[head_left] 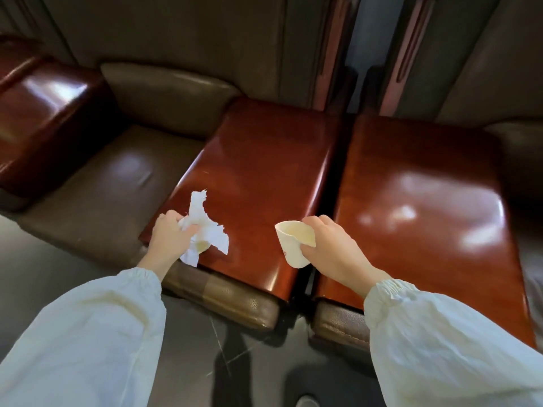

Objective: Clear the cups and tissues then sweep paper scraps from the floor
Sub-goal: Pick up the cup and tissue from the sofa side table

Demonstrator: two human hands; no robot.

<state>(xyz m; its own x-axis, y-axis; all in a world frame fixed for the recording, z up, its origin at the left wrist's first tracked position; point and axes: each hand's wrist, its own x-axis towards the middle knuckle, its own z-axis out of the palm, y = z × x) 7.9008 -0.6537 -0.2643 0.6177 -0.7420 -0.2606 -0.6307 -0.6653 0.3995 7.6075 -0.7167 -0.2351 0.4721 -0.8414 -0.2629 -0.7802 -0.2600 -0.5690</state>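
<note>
Closest in, two puffy white sleeves point(88, 342) with elastic cuffs, over a dark glossy floor point(191, 348). The left hand point(170, 235) has its fingers curled round a crumpled white tissue point(202, 227), ragged at the edges with a yellowish stain, right at the near left corner of a wooden top point(264, 160). The right hand point(335, 248) grips a paper cup point(291, 248), squashed so the rim's a pointy oval and tilted, over the near end of the gap between that top and its twin point(426, 245). Both tops are shiny reddish-brown lacquer with rounded corners and padded pebbly leather fronts point(229, 295). Further left there's a smooth brown leather seat point(97, 183) with its cushiony backrest point(167, 95) behind.
</note>
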